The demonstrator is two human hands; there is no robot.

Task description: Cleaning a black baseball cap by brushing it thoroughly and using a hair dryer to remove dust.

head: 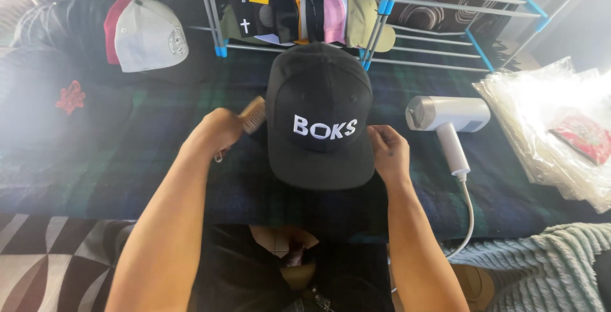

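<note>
The left hand [219, 130] gripped a wooden bristle brush [254, 115] against the left side of the black flat-brimmed fabric cap [318, 108], mid-scene on the dark plaid cloth [159, 140]; the right hand [389, 151] pinched its right edge. Short, light strokes with the cap steadied would probably serve best.

Black cap [319, 118] with white lettering, tan wooden brush [253, 116], white handheld steamer [449, 121], dark green-and-blue plaid cloth [159, 153], grey cap [149, 35], silver rack [439, 6] with blue joints
</note>
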